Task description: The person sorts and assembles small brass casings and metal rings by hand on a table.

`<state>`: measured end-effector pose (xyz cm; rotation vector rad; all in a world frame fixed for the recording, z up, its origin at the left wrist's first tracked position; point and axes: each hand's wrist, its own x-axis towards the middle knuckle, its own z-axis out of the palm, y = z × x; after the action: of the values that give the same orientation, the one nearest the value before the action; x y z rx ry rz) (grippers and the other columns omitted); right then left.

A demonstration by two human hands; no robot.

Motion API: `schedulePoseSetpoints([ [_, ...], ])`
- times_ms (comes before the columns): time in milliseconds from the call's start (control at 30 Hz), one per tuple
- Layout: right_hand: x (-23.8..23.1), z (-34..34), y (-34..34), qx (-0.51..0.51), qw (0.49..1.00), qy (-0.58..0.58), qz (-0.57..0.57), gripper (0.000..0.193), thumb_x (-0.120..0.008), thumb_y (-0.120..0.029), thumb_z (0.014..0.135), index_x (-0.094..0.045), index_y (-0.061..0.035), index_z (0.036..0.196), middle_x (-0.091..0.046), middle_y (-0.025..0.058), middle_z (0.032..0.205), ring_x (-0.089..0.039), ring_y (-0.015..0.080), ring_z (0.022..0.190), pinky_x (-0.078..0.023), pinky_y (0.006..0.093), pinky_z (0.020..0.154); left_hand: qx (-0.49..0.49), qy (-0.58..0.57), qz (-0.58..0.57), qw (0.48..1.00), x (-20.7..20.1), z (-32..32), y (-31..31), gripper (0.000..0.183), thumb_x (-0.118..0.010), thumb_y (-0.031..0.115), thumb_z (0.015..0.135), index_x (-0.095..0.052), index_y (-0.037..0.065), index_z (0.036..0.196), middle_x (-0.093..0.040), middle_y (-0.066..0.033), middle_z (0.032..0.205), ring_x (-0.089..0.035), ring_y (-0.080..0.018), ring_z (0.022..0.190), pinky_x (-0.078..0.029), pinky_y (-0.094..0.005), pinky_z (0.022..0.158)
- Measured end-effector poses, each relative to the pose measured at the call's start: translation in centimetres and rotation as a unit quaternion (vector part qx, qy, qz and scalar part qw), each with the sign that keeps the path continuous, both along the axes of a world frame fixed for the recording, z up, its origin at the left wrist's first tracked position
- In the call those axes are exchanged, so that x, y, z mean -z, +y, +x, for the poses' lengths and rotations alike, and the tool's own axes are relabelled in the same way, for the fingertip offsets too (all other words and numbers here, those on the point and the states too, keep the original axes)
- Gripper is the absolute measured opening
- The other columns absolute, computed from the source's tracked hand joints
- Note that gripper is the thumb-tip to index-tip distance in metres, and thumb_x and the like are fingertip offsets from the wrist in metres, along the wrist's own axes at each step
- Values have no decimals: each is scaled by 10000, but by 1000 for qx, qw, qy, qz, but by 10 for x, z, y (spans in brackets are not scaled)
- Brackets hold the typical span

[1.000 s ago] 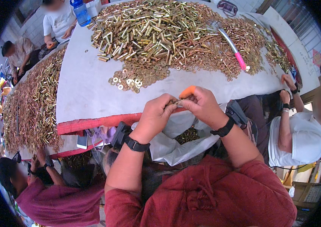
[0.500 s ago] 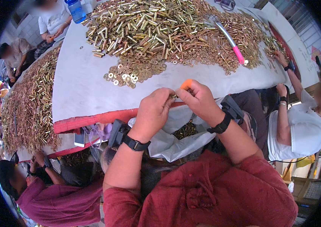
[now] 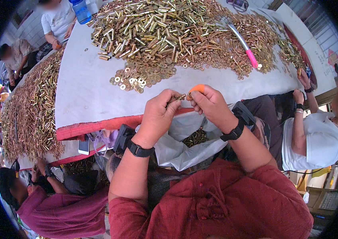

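My left hand (image 3: 161,113) pinches a small brass-coloured bolt (image 3: 181,96) between thumb and fingers, its end pointing toward the right hand. Close beside that end, my right hand (image 3: 212,106) is closed, thumb against the index finger, which wears an orange finger cover (image 3: 197,89). What its fingertips hold is too small to make out. Both hands are above the red front edge (image 3: 109,123) of the table. Just beyond them lies a heap of flat brass-coloured washers (image 3: 145,75).
A large pile of metal sleeves (image 3: 153,30) covers the table's far part, with small nuts (image 3: 220,63) along its near side. A pink-handled curved tool (image 3: 250,55) rests there. Below my hands hangs an open white plastic bag (image 3: 177,153) holding metal pieces. Co-workers sit left and right.
My hands have drawn slightly apart, so the bolt in my left hand now shows between them. The co-worker's hand at right has shifted toward the table's right edge.
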<state>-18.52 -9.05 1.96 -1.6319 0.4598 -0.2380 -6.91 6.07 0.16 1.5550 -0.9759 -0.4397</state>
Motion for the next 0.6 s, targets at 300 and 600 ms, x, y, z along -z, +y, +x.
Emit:
schedulePoseSetpoints([
  [300, -3, -1, -5, -38, 999, 35, -4, 210, -544, -220, 970, -617, -28, 1014, -613, -3, 800, -548, 68, 664, -477, 223, 617, 8, -51, 5, 999, 3, 1, 0, 110, -639, 50, 863, -582, 10, 948, -631, -163, 808, -625, -299, 725, -498, -339, 660],
  [600, -7, -6, 3, -1, 992, -41, -116, 185, -624, -159, 899, -632, -14, 1014, -658, 57, 805, -628, 146, 709, -511, 276, 657, 19, -60, 14, 998, 0, -1, -1, 121, -645, 63, 855, -589, 8, 948, -635, -177, 816, -633, -335, 752, -496, -361, 660],
])
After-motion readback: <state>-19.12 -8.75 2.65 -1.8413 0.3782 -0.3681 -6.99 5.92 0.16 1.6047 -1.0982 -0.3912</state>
